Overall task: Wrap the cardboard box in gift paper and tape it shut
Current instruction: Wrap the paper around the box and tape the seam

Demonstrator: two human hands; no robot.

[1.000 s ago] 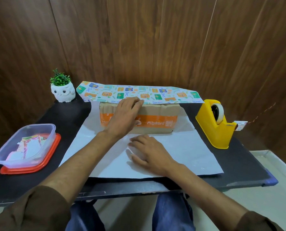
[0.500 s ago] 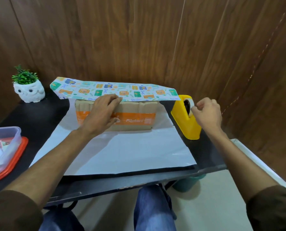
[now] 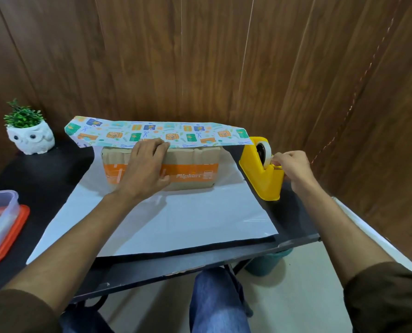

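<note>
A brown cardboard box (image 3: 193, 171) with an orange band lies on the white underside of a sheet of gift paper (image 3: 176, 219). The paper's far edge is folded over the box top, showing its printed side (image 3: 188, 133). My left hand (image 3: 147, 169) lies flat over the box front, fingertips pressing the folded edge on top. My right hand (image 3: 293, 167) pinches the tape end at the cutter of the yellow tape dispenser (image 3: 260, 174), which stands right of the box.
The black table (image 3: 46, 179) ends close to my knees and just right of the dispenser. A white owl pot with a green plant (image 3: 30, 138) stands at the back left. A clear tub on an orange lid (image 3: 0, 219) sits at the left edge. Wooden wall behind.
My right hand left the paper in front of the box, reached right to the dispenser and now pinches the tape end. My left hand stays on the box.
</note>
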